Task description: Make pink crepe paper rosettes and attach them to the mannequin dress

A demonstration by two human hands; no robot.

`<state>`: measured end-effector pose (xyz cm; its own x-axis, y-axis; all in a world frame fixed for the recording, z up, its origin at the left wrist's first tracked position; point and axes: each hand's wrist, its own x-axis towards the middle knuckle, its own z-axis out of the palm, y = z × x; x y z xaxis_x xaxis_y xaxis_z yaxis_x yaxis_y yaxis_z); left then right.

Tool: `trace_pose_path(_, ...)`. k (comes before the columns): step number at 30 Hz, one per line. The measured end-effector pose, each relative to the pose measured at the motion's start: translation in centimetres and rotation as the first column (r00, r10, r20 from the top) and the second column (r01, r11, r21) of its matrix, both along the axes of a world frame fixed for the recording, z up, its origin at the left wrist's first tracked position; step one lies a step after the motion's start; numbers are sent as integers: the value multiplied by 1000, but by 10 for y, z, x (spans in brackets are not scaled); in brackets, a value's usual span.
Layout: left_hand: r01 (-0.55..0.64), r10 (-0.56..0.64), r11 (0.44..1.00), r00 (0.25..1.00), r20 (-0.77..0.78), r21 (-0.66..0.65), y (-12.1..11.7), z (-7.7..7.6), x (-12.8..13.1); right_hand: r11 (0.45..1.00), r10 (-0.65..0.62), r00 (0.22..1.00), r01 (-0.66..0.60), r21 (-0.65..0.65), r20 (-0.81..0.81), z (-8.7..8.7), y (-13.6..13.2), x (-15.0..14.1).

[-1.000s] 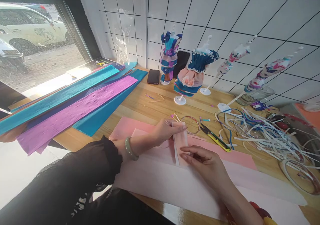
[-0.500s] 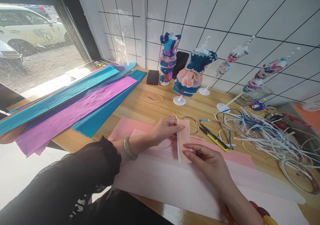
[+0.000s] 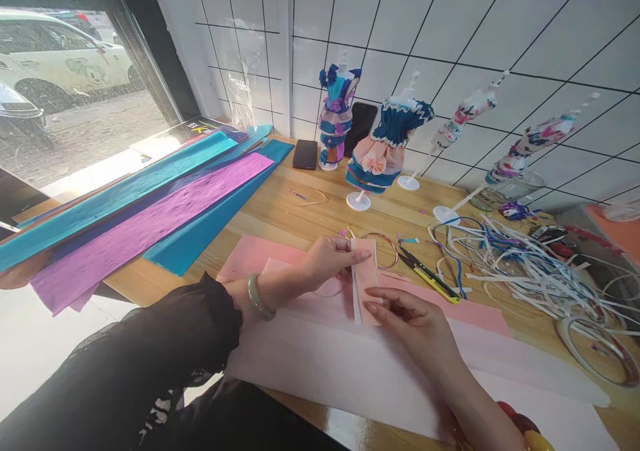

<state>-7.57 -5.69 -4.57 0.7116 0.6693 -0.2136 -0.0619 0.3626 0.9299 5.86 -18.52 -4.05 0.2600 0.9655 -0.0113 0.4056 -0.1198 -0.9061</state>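
Between my hands is a narrow folded strip of pink paper [image 3: 366, 274] with a white edge along its left side. My left hand [image 3: 327, 263] pinches the top end, thumb lying across the front. Lower down, my right hand [image 3: 413, 314] grips the right edge between thumb and fingers. Beneath them spread pale pink paper sheets [image 3: 320, 357], with a deeper pink sheet [image 3: 247, 254] under these. Just right of the strip lie yellow-and-black thread snips [image 3: 430, 277], beside a thin ring of wire or cord [image 3: 387, 249].
Small mannequins, two in paper dresses [image 3: 377, 151], stand along the tiled wall. A phone [image 3: 305, 155] lies near them. Folded teal and purple papers [image 3: 155, 217] fill the left side. A tangle of white and blue strips [image 3: 530, 271] and a tape roll [image 3: 600, 351] occupy the right.
Both hands keep their hold on the pink paper strip. The strip and hands have shifted only very slightly left in the view.
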Motion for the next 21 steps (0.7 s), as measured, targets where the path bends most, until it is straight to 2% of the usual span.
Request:
trace_pose_path(6, 8, -8, 1000, 1000, 16, 20, 1, -3, -1, 1000, 5, 1000, -6, -18, -15, 6, 1, -2)
trace_pose_path(17, 31, -30, 999, 999, 34, -22, 1, 0, -1, 998, 44, 999, -45, -40, -24, 5, -1, -2)
trace_pose_path(21, 86, -85, 996, 995, 50, -16, 1, 3, -3, 999, 23, 999, -25, -42, -46, 8, 1, -2)
